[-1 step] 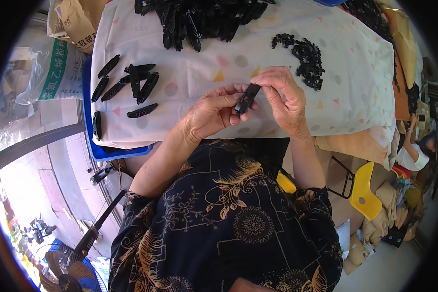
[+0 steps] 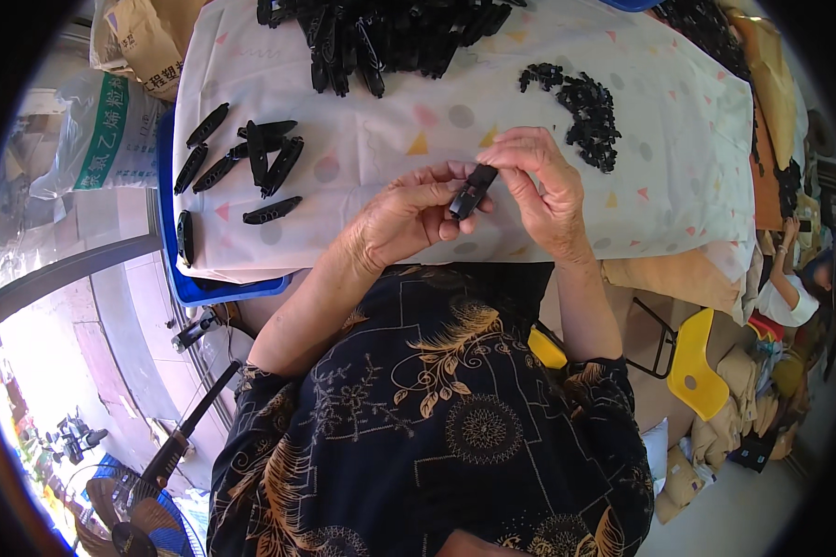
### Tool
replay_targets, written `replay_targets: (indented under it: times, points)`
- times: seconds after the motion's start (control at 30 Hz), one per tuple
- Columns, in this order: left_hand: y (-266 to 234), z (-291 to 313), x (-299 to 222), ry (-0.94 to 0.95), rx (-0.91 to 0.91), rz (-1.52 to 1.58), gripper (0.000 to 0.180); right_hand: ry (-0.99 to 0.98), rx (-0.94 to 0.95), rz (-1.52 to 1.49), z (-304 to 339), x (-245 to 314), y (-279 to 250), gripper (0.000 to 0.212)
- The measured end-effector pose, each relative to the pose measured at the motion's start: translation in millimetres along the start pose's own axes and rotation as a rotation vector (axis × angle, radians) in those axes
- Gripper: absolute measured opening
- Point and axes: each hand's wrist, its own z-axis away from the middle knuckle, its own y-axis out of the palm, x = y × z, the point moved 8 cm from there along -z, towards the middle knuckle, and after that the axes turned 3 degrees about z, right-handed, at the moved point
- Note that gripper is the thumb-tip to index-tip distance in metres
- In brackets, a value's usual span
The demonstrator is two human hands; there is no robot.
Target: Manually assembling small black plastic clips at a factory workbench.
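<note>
Above the near side of the table, my left hand (image 2: 407, 212) is closed round a long black plastic part (image 2: 472, 192), its thumb along one side and the fingers beneath. The part is tilted, its upper end toward my right hand (image 2: 541, 181). There my right thumb and fingers are pinched together at that end; whether a smaller piece is between them is hidden. To the left lie several similar black plastic parts (image 2: 215, 174), some crossing one another. A heap of small black pieces (image 2: 590, 121) rests on the cloth beyond my right hand.
A big pile of black parts (image 2: 372, 42) covers the table's far side. The patterned white tablecloth (image 2: 362, 130) hangs over blue trays (image 2: 188, 290) at the left edge. Sacks (image 2: 111, 130) stand on the left, a fan (image 2: 135, 529) lower left, a yellow chair (image 2: 701, 367) at right. Another person (image 2: 790, 292) is far right.
The black part has turned slightly in my fingers. Both hands stay in nearly the same place, and the table things have not moved.
</note>
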Motion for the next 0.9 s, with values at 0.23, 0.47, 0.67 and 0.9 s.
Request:
replay_targets:
  times: [0.23, 0.47, 0.67, 0.9]
  points:
    - [1.6, 2.5, 9.6, -0.080, 0.065, 0.044, 0.027, 0.062, 0.127, -0.122, 4.5, -3.6, 6.3, 0.015]
    - [7.1, 4.1, 2.2, -0.090, 0.097, -0.186, 0.041, 0.079, 0.144, -0.083, 6.9, -6.3, 7.3, 0.013]
    - [-3.1, 1.9, 1.5, -0.050, -0.008, -0.392, 0.046, 0.035, 0.115, 0.040, 12.4, -8.8, 10.3, 0.014]
    - [-4.3, 6.7, -5.5, 0.102, -0.110, -0.618, 0.038, 0.295, -0.159, -0.097, 27.8, -27.9, 10.5, 0.027]
